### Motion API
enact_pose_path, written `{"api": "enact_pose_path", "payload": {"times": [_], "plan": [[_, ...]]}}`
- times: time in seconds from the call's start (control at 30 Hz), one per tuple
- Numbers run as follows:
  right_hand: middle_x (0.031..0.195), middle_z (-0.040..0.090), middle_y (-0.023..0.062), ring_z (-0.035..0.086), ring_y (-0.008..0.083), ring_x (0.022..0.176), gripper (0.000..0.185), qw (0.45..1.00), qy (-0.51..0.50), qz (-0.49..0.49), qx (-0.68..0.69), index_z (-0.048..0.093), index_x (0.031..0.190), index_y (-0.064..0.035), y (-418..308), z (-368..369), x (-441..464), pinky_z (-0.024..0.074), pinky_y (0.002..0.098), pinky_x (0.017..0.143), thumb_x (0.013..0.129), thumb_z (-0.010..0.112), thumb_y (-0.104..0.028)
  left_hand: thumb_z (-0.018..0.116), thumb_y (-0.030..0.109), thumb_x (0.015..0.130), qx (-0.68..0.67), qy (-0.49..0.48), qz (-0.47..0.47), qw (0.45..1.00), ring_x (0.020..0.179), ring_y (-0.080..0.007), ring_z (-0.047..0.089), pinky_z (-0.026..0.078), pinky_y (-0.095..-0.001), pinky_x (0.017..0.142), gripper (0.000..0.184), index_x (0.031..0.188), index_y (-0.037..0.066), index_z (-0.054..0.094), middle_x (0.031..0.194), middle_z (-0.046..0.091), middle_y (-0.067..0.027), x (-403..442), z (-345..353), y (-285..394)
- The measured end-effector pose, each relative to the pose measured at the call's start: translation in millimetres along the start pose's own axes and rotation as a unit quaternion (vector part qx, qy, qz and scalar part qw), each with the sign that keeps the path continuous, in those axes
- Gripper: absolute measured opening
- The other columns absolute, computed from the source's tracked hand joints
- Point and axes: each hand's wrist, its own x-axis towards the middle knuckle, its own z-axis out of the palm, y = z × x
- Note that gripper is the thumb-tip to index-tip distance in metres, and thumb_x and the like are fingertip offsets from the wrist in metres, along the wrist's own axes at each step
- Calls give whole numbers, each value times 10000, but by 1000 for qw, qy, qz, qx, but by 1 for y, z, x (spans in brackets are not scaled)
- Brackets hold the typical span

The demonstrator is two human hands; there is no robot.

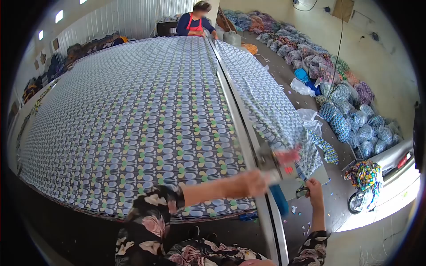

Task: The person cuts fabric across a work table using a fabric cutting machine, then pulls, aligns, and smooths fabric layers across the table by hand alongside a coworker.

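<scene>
My left hand, blurred by motion, is closed at the near side of a fabric cutting machine, whose grey and red body is smeared too. The machine sits at the near part of a long metal rail that runs across the patterned fabric. To the right, my right hand is closed in a pinch on the near end of the fabric strip beyond the rail. A small dark green bit hangs below those fingers; I cannot tell if it is fabric.
A person in a red apron leans over the rail's far end. Bagged bundles line the right wall. A multicoloured fabric heap stands at the right. Scraps lie on the floor, and a cord hangs down.
</scene>
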Motion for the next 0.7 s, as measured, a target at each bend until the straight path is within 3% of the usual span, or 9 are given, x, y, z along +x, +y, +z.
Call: {"api": "enact_pose_path", "payload": {"times": [0.17, 0.23, 0.37, 0.43, 0.47, 0.53, 0.57, 0.63, 0.7], "plan": [[563, 501, -12, 416, 65, 375, 141, 998, -48, 42, 16, 532, 750, -72, -14, -9, -16, 332, 203, 350, 874, 555, -135, 557, 199, 763, -291, 56, 98, 950, 894, -245, 514, 427, -359, 727, 154, 817, 56, 568, 1156, 486, -174, 38, -25, 116], [620, 532, -25, 464, 57, 431, 119, 989, -82, 65, 104, 576, 855, -88, -1, -15, -16, 348, 206, 351, 893, 580, -201, 560, 219, 756, -331, 64, 105, 936, 898, -257, 515, 429, -369, 724, 169, 806, 57, 569, 1154, 483, -177, 53, -34, 137], [593, 483, -37, 428, 60, 439, 95, 971, -78, 134, 183, 593, 880, -114, 13, -16, -16, 325, 208, 364, 907, 572, -203, 597, 216, 762, -472, -10, 181, 863, 953, -280, 504, 447, -390, 746, 185, 818, 40, 586, 1152, 478, -169, 78, -48, 158], [579, 459, -43, 409, 62, 443, 86, 961, -74, 154, 218, 601, 893, -127, 11, -11, -16, 314, 209, 370, 914, 568, -204, 593, 239, 804, -593, 66, 134, 791, 711, -327, 497, 416, -449, 570, 243, 664, 73, 484, 914, 504, -145, 84, -50, 162], [572, 447, -46, 400, 62, 445, 83, 957, -77, 147, 237, 605, 899, -133, 9, -10, -15, 308, 209, 373, 918, 566, -204, 593, 239, 804, -589, 62, 136, 794, 711, -327, 497, 416, -449, 570, 243, 664, 73, 484, 914, 504, -145, 85, -49, 160], [584, 458, -47, 404, 52, 445, 81, 953, -94, 103, 271, 591, 914, -124, -20, 6, -26, 312, 201, 375, 917, 563, -200, 620, 151, 773, -653, 6, 68, 754, 935, -283, 524, 455, -392, 740, 145, 853, 36, 585, 1161, 483, -168, 79, -61, 144], [603, 481, -46, 417, 40, 444, 88, 949, -103, 80, 286, 573, 923, -108, -38, 15, -37, 321, 192, 374, 914, 562, -196, 620, 151, 773, -653, 1, 66, 755, 935, -283, 524, 455, -392, 740, 145, 853, 36, 585, 1161, 483, -168, 74, -62, 144], [641, 527, -43, 442, 17, 442, 117, 943, -118, 36, 309, 537, 940, -77, -69, 30, -57, 340, 174, 371, 906, 560, -187, 625, 135, 804, -767, -9, -78, 636, 822, -232, 559, 461, -343, 723, 114, 862, 45, 585, 1033, 553, -144, 59, -53, 143], [679, 538, -54, 446, 0, 467, 174, 940, -187, -7, 286, 526, 1019, -83, -85, 39, -69, 357, 163, 391, 908, 567, -210, 598, 190, 864, -720, -64, -280, 632, 703, -162, 558, 445, -265, 679, 124, 883, 68, 589, 860, 596, -82, 43, -34, 134]]}}
